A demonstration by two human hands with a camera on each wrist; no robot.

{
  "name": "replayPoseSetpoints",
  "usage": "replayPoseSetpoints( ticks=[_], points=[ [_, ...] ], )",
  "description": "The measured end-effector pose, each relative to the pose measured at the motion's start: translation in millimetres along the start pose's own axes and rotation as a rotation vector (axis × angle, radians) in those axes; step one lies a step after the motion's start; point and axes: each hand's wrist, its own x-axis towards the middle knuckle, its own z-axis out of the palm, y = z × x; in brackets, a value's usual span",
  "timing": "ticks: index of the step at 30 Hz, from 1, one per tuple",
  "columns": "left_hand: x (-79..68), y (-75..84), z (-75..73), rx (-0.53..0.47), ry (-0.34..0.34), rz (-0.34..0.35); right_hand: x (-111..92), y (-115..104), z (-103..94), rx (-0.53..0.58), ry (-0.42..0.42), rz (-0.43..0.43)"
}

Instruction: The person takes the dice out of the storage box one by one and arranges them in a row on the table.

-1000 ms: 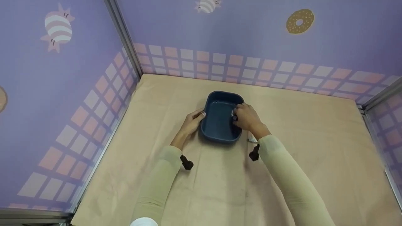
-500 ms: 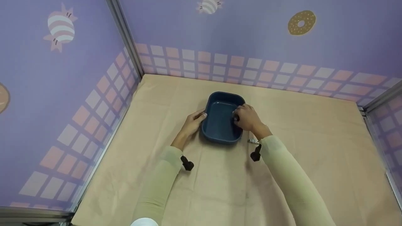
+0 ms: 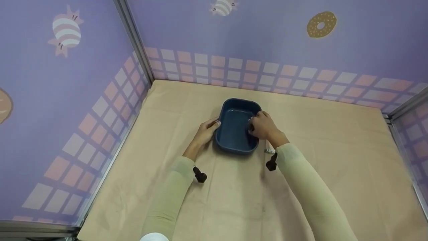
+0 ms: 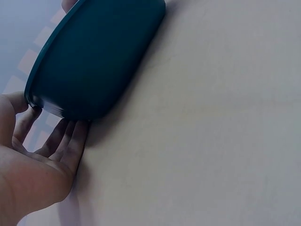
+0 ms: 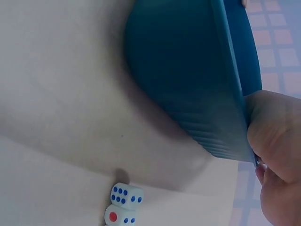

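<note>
A deep blue rectangular tub (image 3: 235, 134) sits in mid-table in the head view. My left hand (image 3: 204, 134) grips its left side, thumb at the rim and the other fingers against the outer wall, as the left wrist view shows. My right hand (image 3: 263, 125) reaches over the right rim with its fingers curled inward. A trace of white, like a die, shows at its fingertips; the rest is hidden by the hand. White dice (image 5: 126, 195) with blue and red dots lie beside the tub, under my right wrist.
A beige cloth (image 3: 230, 194) covers the table. Purple panels (image 3: 254, 33) printed with sweets and checks rise at the back and sides, joined by metal posts (image 3: 133, 40). Dark wrist-camera mounts (image 3: 200, 174) hang beneath both cuffs.
At my right fingertips, the white piece showed more plainly a second ago; now the fingers mostly cover it. My left hand and the tub stay nearly where they were.
</note>
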Motion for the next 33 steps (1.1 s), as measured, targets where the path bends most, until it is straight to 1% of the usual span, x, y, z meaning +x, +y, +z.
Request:
replayPoseSetpoints(
  ticks=[4,6,13,19,22,25,30,33],
  points=[
    [0.1,-0.4,1.9,-0.047,-0.002,-0.006,0.6,-0.1,0.6,0.011,0.0,-0.001],
    [0.4,-0.7,2.9,-0.054,0.004,-0.008,0.6,-0.1,0.9,0.017,0.0,0.0],
    [0.1,-1.0,2.2,0.019,0.019,0.015,2.0,-2.7,0.0,0.006,-0.015,0.019],
    [-0.1,-0.7,1.7,0.025,0.018,0.023,4.0,-3.3,0.8,-0.011,0.005,0.02],
    [-0.6,-0.5,2.0,0.039,0.014,0.023,2.9,-1.6,2.2,0.003,0.017,0.011],
    [-0.9,-0.3,1.9,0.04,0.011,0.014,1.3,1.3,4.0,0.048,0.061,-0.024],
    [-2.4,1.6,1.1,-0.015,-0.004,-0.03,-3.4,7.4,4.8,0.117,0.2,-0.126],
    [-3.1,1.1,0.4,-0.039,-0.016,-0.049,-10.2,11.4,-0.2,0.204,0.27,-0.143]
  ],
)
